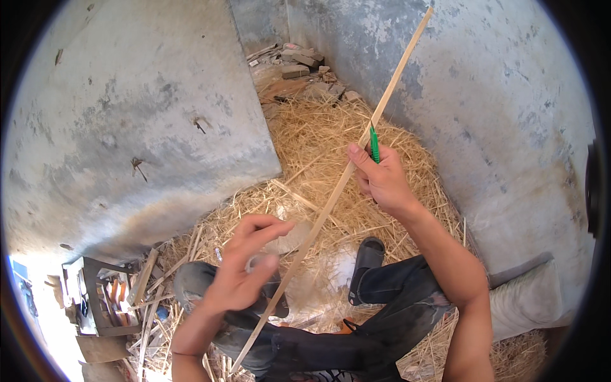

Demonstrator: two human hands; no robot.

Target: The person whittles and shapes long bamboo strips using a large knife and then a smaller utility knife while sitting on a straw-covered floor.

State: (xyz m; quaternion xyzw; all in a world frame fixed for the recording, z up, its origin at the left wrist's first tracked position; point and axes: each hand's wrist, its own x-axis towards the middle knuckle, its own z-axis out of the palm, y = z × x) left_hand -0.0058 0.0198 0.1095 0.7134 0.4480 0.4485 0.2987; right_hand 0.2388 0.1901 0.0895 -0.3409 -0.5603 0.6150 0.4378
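Observation:
A long, thin, pale strip (326, 211), of wood or bamboo, runs slantwise from the lower middle up to the far right. My right hand (389, 181) is closed around it above its middle, thumb pressed on its face. The same hand also holds a green-handled utility knife (374, 145), whose dark blade lies against the strip. My left hand (245, 267) is to the left of the strip's lower half, fingers apart and slightly blurred. It holds nothing, and a gap shows between its fingertips and the strip.
Pale shavings (331, 134) cover the floor between two grey walls. Bricks (302, 60) lie in the far corner. My knees and a dark shoe (368, 258) are below the hands. A dark-framed piece of furniture (95, 299) stands at left, a pale sack (528, 299) at right.

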